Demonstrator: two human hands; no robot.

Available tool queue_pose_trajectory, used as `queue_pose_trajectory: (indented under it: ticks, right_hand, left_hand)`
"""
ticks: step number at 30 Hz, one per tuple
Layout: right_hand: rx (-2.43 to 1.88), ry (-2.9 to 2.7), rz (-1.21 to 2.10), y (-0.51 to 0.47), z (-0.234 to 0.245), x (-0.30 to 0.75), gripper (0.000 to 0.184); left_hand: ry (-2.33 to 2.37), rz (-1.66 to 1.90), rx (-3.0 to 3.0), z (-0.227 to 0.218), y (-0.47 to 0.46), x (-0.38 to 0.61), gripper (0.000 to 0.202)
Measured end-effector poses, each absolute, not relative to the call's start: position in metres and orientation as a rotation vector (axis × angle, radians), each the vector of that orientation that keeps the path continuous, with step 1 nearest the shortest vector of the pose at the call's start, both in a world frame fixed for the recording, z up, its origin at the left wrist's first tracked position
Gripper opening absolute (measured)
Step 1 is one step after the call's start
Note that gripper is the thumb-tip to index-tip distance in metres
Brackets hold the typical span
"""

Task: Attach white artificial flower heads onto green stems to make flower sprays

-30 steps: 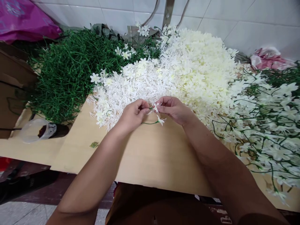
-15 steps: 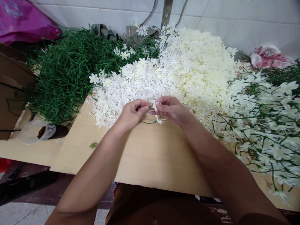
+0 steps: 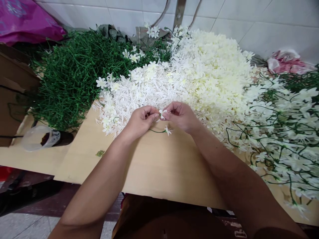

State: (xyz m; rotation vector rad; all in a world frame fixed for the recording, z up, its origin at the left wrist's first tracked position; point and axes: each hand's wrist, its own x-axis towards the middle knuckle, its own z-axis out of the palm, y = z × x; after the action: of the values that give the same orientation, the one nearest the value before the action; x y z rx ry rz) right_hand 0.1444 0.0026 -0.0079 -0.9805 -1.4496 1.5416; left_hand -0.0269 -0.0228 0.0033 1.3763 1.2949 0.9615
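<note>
Over the front of the cardboard, my left hand (image 3: 143, 120) pinches a thin green artificial flower stem (image 3: 157, 131). One branch of that stem curves out below my fingers and ends in a small white blossom (image 3: 168, 130). My right hand (image 3: 183, 116) is closed, thumb and finger pinching a white artificial flower (image 3: 162, 114) at the other branch tip, between both hands. Just behind my hands lies a heap of thin white stamen pieces (image 3: 149, 89). To its right rises a large pile of cream-white petals (image 3: 219, 69).
A mound of green stems (image 3: 72, 79) fills the back left. Stemmed white flowers (image 3: 281, 146) lie at the right. A clear plastic cup (image 3: 37, 139) rests on its side at the left, near a cardboard box (image 3: 15, 96). Behind everything stands a tiled wall (image 3: 239, 16).
My right fingers have drawn closer together around the white flower, which has turned to face more upward. The lower blossom has shifted slightly. My left hand stays nearly still.
</note>
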Motion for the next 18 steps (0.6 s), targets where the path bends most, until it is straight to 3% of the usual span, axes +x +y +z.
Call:
queue_pose_trajectory:
  ticks: [7,12,18]
  right_hand:
    - [-1.033,-1.580,1.420,-0.001,-0.006,0.142,0.039]
    - [-0.996,-1.497,1.495,-0.002,-0.009,0.138,0.042]
    - [-0.972,-1.324,1.634,-0.004,-0.017,0.133,0.046]
  left_hand:
    - [1.318,0.924,1.391,0.005,-0.023,-0.028,0.011]
    - [1.305,0.897,1.419,0.005,-0.021,-0.030,0.016]
    - [1.364,0.876,1.463,0.005,-0.021,-0.031,0.007]
